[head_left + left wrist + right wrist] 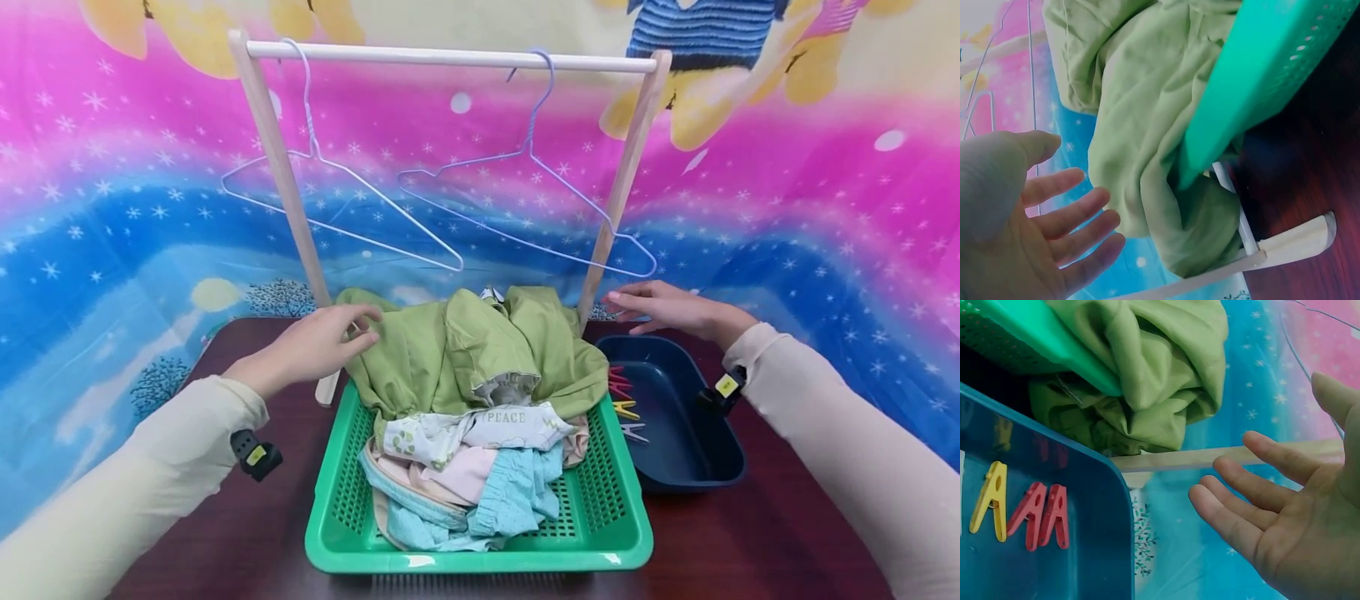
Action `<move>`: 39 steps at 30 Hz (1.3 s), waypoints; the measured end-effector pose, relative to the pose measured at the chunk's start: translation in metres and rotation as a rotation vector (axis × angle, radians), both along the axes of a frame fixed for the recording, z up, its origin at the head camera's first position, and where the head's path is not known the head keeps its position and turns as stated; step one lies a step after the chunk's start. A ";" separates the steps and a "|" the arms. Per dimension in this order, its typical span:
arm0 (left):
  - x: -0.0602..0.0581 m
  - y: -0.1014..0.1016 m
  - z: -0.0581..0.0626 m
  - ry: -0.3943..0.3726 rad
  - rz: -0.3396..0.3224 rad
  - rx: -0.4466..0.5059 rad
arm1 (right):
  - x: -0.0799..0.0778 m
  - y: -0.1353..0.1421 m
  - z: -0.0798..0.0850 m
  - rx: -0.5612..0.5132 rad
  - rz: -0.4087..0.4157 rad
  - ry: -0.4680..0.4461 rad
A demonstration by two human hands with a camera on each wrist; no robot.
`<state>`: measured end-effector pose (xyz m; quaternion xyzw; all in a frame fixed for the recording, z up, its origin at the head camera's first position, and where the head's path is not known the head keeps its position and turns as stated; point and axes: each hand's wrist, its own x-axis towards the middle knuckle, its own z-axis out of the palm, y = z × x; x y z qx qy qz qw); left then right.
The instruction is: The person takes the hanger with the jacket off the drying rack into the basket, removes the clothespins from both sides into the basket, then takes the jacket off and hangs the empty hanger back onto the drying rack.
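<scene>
A green garment (408, 350) lies heaped over the back of a green plastic basket (480, 562), spilling past its rim. In front of it in the basket are white printed cloth (517, 427) and light blue clothing (517, 492). My left hand (322, 342) hovers by the garment's left side, its fingers relaxed and holding nothing; the left wrist view shows the hand (1054, 231) apart from the cloth. On the right, my right hand (667, 308) is held above the back of a dark blue tub (735, 467), fingers loosely spread, with nothing in them.
A wooden rack (450, 56) stands behind the basket. Two wire hangers, a left one (390, 202) and a right one (570, 187), hang from its bar. Several clothespins, including a yellow clothespin (991, 500), lie in the tub. A patterned cloth backdrop (825, 250) closes off the back.
</scene>
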<state>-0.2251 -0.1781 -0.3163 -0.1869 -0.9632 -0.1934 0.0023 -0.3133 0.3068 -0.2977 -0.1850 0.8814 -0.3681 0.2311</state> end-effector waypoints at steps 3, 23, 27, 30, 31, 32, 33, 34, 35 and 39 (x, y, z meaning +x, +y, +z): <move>-0.003 -0.004 -0.001 0.001 0.024 0.006 | 0.000 -0.003 -0.006 0.002 0.011 -0.003; -0.013 -0.012 -0.015 0.019 0.078 0.030 | 0.008 -0.027 -0.038 0.026 0.042 0.044; -0.018 -0.011 -0.020 -0.018 0.087 0.041 | 0.005 -0.031 -0.044 0.044 0.041 0.055; -0.022 -0.011 -0.024 -0.042 0.098 0.045 | 0.004 -0.035 -0.047 0.062 0.041 0.067; -0.023 -0.012 -0.025 -0.045 0.099 0.047 | 0.003 -0.036 -0.048 0.068 0.038 0.068; -0.024 -0.012 -0.026 -0.049 0.099 0.048 | 0.003 -0.038 -0.049 0.076 0.035 0.070; -0.025 -0.013 -0.027 -0.053 0.097 0.049 | 0.002 -0.039 -0.049 0.082 0.032 0.070; -0.026 -0.013 -0.028 -0.057 0.095 0.049 | 0.002 -0.040 -0.050 0.090 0.030 0.069; -0.027 -0.014 -0.028 -0.061 0.095 0.049 | 0.002 -0.041 -0.050 0.097 0.027 0.066; -0.032 -0.014 -0.030 -0.078 0.107 0.039 | -0.001 -0.045 -0.051 0.120 0.015 0.049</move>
